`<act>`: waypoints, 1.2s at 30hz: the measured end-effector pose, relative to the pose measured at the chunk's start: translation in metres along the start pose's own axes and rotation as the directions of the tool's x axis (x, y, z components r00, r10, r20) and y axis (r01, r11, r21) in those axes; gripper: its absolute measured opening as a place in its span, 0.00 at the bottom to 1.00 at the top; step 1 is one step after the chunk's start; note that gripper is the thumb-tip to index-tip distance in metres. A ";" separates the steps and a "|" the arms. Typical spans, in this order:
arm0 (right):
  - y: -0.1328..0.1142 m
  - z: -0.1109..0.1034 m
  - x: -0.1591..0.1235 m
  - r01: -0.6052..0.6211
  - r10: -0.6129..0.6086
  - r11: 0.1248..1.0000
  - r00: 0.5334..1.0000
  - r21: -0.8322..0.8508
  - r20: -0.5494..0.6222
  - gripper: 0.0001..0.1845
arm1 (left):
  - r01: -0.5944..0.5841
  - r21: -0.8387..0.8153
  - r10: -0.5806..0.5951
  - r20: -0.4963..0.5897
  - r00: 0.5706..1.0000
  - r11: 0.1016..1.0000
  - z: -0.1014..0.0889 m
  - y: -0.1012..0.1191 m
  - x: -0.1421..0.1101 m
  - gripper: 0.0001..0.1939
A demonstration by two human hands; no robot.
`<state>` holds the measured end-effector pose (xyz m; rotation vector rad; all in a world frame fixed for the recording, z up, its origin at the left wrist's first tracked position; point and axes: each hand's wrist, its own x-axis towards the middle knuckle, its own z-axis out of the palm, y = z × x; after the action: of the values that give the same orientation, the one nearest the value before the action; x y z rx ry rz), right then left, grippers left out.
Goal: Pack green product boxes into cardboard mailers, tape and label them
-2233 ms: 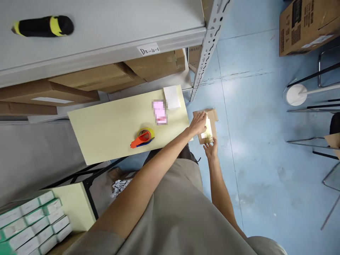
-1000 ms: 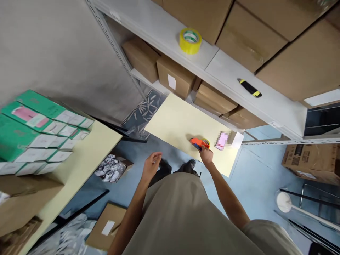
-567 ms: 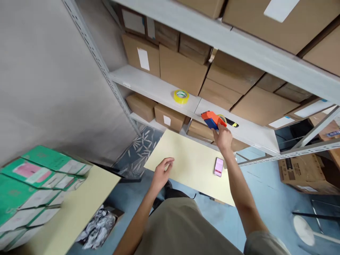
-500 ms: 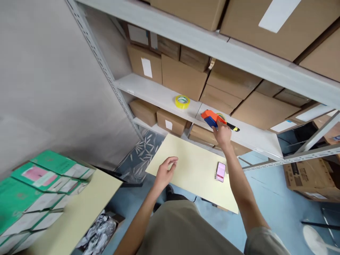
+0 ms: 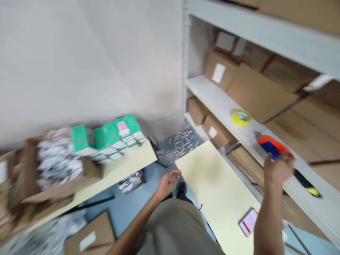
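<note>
My right hand (image 5: pixel 278 171), blurred by motion, is closed on an orange and blue tape dispenser (image 5: pixel 275 147) at the white middle shelf (image 5: pixel 212 95). Just right of that hand a black and yellow box cutter (image 5: pixel 306 182) lies on the shelf. Left of the dispenser sits a roll of yellow tape (image 5: pixel 241 117). My left hand (image 5: pixel 168 182) is empty, its fingers loosely bent and apart from the thumb, beside the corner of the cream table (image 5: pixel 212 180). A phone with a lit pink screen (image 5: pixel 249 222) lies on that table, near my right forearm.
Cardboard boxes (image 5: pixel 255 92) fill the rack's shelves. On the left, another cream table (image 5: pixel 132 160) carries green and white boxes (image 5: pixel 115 132) and an open carton (image 5: pixel 55 189) of crumpled whitish material. Below it stands a closed cardboard box (image 5: pixel 90 237) on the floor.
My view has swung left, bringing more of the left table and its open carton into sight. My right hand stays at the tape dispenser by the shelf; my left hand remains empty.
</note>
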<state>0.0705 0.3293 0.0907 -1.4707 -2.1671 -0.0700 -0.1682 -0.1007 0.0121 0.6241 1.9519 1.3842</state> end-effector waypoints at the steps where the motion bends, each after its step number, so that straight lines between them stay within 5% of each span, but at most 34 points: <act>1: -0.006 0.011 -0.014 -0.016 0.017 0.999 0.999 0.029 -0.047 0.39 | 0.056 -0.006 -0.057 -0.060 0.997 0.998 -0.010 -0.012 -0.011 0.21; 3: -0.031 0.038 -0.052 0.059 -0.042 0.981 0.995 0.187 -0.094 0.37 | 0.137 -0.026 -0.140 -0.194 0.971 0.990 -0.029 -0.034 -0.032 0.22; 5: -0.073 0.065 -0.102 0.141 -0.171 0.926 0.984 0.350 0.055 0.35 | 0.184 -0.060 -0.194 -0.325 0.926 0.981 -0.043 -0.052 -0.052 0.23; 7: -0.126 0.084 -0.159 0.115 -0.288 0.838 0.923 0.534 0.255 0.33 | 0.204 -0.120 -0.236 -0.429 0.872 0.972 -0.055 -0.067 -0.068 0.24; 10: -0.208 0.092 -0.235 0.046 -0.541 0.679 0.706 0.733 0.457 0.28 | 0.202 -0.219 -0.289 -0.510 0.810 0.954 -0.071 -0.082 -0.083 0.25; 14: -0.309 0.074 -0.300 0.070 -0.828 0.475 0.372 0.877 0.419 0.22 | 0.146 -0.293 -0.298 -0.588 0.752 0.945 -0.101 -0.097 -0.091 0.26; 18: -0.408 0.049 -0.338 0.128 -0.932 0.332 0.199 0.935 0.304 0.25 | 0.026 -0.351 -0.261 -0.643 0.720 0.936 -0.143 -0.113 -0.096 0.25; 21: -0.489 0.032 -0.360 0.206 -0.949 0.296 0.173 0.933 0.263 0.30 | -0.072 -0.394 -0.212 -0.631 0.746 0.916 -0.181 -0.125 -0.101 0.24; 29: -0.695 0.020 -0.407 0.547 -0.893 0.449 0.264 0.707 0.364 0.32 | -0.119 -0.420 -0.198 -0.637 0.745 0.900 -0.286 -0.137 -0.114 0.27; 32: -0.735 0.035 -0.423 0.597 -0.839 0.538 0.309 0.595 0.448 0.34 | -0.122 -0.439 -0.198 -0.615 0.763 0.890 -0.309 -0.139 -0.119 0.28; 36: -0.752 0.054 -0.438 0.583 -0.765 0.632 0.360 0.511 0.534 0.29 | -0.125 -0.468 -0.210 -0.598 0.773 0.875 -0.323 -0.145 -0.121 0.27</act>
<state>-0.4897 -0.3361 0.0307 -0.2993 -3.1679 0.5700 -0.3282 -0.4371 -0.0235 -0.1758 1.9327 2.1580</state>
